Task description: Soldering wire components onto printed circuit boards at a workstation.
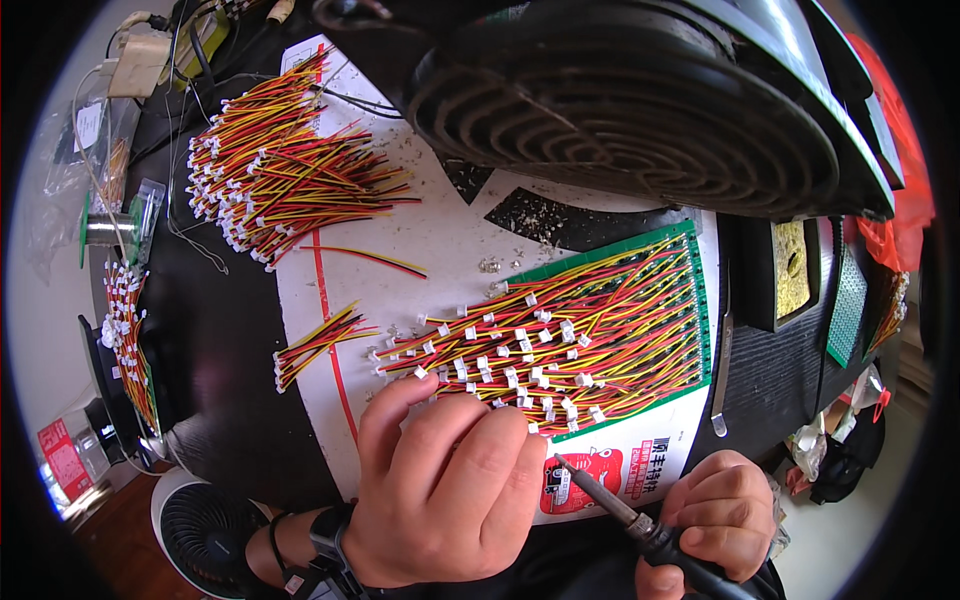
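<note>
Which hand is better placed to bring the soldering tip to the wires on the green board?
Probably the right hand: it already grips the black-handled soldering iron, tip toward the green circuit board. The left hand rests on the red-yellow-black wires.

A dark desk (215, 340) carries a white sheet (440, 235). On the sheet lie a green circuit board (690, 300) covered with red, yellow and black wire leads (560, 340), a small wire bundle (315, 342) and a big loose pile (285, 165). Metal tweezers (722, 370) lie on the desk right of the board.

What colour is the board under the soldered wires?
Green, best seen along the board edge in the head view.
</note>
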A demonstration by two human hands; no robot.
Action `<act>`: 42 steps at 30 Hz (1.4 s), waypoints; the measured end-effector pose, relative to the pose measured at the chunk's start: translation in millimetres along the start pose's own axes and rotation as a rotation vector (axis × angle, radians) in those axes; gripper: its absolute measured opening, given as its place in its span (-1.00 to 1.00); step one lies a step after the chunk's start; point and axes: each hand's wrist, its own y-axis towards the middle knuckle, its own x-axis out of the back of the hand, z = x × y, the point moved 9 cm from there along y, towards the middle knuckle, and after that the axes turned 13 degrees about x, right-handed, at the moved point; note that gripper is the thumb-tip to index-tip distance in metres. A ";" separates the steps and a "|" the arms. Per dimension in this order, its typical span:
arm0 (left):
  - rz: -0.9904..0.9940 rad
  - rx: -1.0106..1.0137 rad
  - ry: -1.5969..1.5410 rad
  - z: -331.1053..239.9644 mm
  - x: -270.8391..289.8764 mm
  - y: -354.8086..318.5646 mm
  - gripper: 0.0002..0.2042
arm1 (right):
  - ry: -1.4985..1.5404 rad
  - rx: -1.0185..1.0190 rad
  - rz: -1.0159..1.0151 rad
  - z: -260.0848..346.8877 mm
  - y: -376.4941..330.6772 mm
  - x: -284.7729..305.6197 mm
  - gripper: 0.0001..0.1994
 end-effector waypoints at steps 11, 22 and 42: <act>-0.052 0.047 -0.011 3.6 1.2 0.4 -0.89 | 0.029 -0.011 -0.055 -0.1 22.3 -2.6 -0.72; -0.013 0.031 -0.009 3.1 1.5 0.5 -0.81 | -0.011 -0.040 -0.054 -0.4 21.5 -1.7 -0.71; -0.061 0.035 -0.015 5.2 2.9 5.5 -0.82 | -0.043 -0.041 -0.094 1.9 15.7 9.2 -0.71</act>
